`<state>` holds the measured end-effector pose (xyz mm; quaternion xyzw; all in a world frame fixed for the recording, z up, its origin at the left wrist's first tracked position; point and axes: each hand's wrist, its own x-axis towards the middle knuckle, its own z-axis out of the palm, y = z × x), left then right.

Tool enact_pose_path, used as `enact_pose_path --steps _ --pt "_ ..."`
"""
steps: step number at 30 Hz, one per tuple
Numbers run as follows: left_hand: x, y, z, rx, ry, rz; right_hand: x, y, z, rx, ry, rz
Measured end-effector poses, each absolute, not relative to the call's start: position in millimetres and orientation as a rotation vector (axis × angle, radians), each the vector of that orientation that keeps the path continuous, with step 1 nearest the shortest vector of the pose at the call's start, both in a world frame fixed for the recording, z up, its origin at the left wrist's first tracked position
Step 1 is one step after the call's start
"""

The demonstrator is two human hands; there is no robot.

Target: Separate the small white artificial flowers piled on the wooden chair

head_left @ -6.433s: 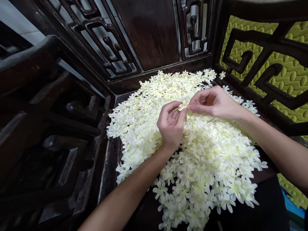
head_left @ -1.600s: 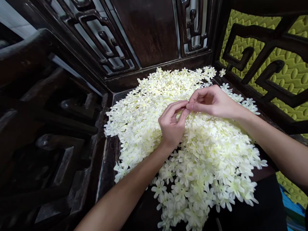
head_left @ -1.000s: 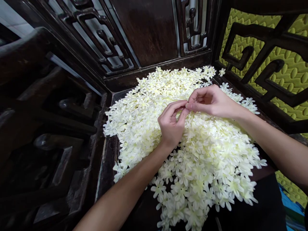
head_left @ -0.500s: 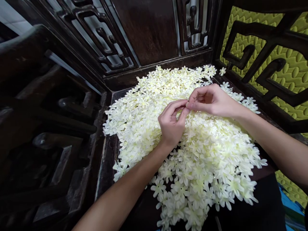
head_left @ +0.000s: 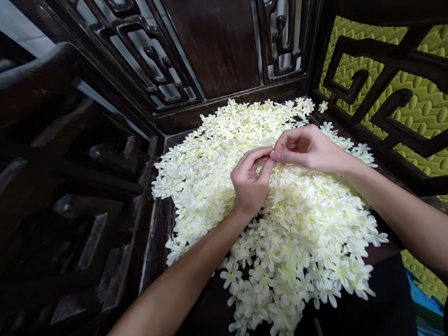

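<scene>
A wide heap of pale cream-white flowers (head_left: pixel 210 172), each with several petals and a yellowish middle, is spread over the dark wooden seat. Above its middle, my left hand (head_left: pixel 252 175) and my right hand (head_left: pixel 308 148) meet at the fingertips. Thumb and forefinger are pinched together on each side. Whatever lies between the fingertips is too small or too hidden to make out. The remaining fingers of both hands are curled in. Flowers lie below and all around both hands.
Behind the heap rises a dark wooden backrest (head_left: pixel 213 51) with carved openwork. A carved armrest (head_left: pixel 80 205) stands at the left and another lattice (head_left: pixel 385 70) at the right, with a yellow-green quilted fabric (head_left: pixel 420 112) behind it. One stray flower (head_left: pixel 322 107) lies near the right back corner.
The view has shifted very slightly. Both hands keep their pinch at nearly the same spot, fingertips still together, and the flowers lie as before.
</scene>
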<state>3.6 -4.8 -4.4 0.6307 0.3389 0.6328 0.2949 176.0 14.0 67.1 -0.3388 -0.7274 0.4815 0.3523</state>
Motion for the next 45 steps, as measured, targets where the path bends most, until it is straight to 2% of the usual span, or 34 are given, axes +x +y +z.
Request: enact_pose_path --steps 17,45 --pt "2.7 -3.8 -2.8 1.628 0.936 1.881 174.8 9.9 70.8 -0.903 -1.807 1.256" --pt "4.7 -5.3 0.5 1.746 0.943 1.852 174.4 10.4 69.9 -0.969 -1.807 1.137"
